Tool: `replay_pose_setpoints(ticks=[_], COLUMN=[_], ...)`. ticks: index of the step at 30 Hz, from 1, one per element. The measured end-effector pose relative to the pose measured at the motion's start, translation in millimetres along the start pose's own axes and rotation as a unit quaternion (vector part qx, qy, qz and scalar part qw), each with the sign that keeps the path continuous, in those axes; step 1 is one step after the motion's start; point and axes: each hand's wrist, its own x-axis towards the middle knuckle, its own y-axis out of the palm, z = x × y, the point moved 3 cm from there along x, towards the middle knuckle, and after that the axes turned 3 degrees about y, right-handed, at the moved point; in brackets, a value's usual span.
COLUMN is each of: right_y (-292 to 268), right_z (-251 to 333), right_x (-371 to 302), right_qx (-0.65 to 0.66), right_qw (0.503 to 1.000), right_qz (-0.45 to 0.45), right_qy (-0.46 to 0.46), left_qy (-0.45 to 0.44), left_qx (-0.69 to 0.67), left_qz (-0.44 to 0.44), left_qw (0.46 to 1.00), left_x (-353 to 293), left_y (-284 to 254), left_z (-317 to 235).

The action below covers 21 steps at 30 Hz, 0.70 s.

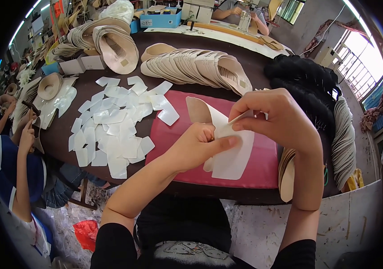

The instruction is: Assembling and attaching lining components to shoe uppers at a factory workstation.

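Observation:
A pale beige shoe upper [234, 159], white on the side facing me, is held over a red mat [173, 163]. My left hand [196, 143] is closed on it, thumb flat on the white face and fingers curled behind. Its upper left part bends over and shows a tan side. My right hand [274, 114] pinches the upper's top right edge between thumb and fingers. Whether a smaller piece is also in that pinch, I cannot tell. Left of the mat lies a loose heap of translucent white plastic pieces [115, 116], some overlapping the mat's edge.
Behind the mat runs a row of nested beige uppers [187, 67]; another stack [115, 47] stands farther left. Black fuzzy bundles [301, 85] and more stacked uppers [344, 139] line the right. At left, a co-worker's hands [28, 130] hold a hammer-like tool. Another person sits behind a sewing machine [245, 20].

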Motion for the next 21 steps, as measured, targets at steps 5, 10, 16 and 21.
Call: replay_pose_setpoints(ticks=[5,10,16,21], right_y=[22,77,90,97], right_z=[-21,-37,-12,-5], right_x=[-11,-31,-34,-30], right_qx=[0.168,0.432,0.236,0.202], right_qw=[0.973,0.877,0.945,0.948], right_qz=[-0.146,-0.056,-0.220,-0.240], right_qy=[0.066,0.202,0.058,0.053], left_qy=[0.052,0.066,0.089,0.082], left_qx=[-0.054,-0.028,0.087,-0.026], left_qz=[-0.004,-0.095,-0.159,-0.145], left_qw=[0.997,0.993,0.979,0.986], left_x=[-9,-25,-33,-33], left_y=[-17,-26,-33,-33], left_z=[15,19,24,36])
